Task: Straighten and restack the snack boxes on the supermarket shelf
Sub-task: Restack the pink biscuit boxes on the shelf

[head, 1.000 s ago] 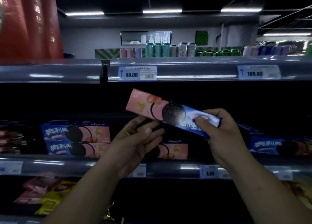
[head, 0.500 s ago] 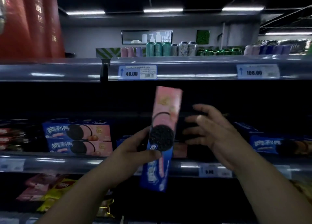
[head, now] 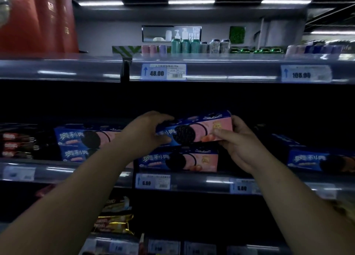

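The left hand [head: 143, 132] grips the blue end of a cookie box [head: 194, 131], and the right hand [head: 235, 145] pinches its pink end (slightly tilted, right end higher). It hovers just above another box [head: 179, 161] on the shelf [head: 201, 181].

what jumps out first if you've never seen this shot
The left hand and right hand hold a pink-and-blue cookie box nearly level at centre, just above a matching box on the middle shelf. Up top, a bright 48.00 price tag sits under a row of cans.
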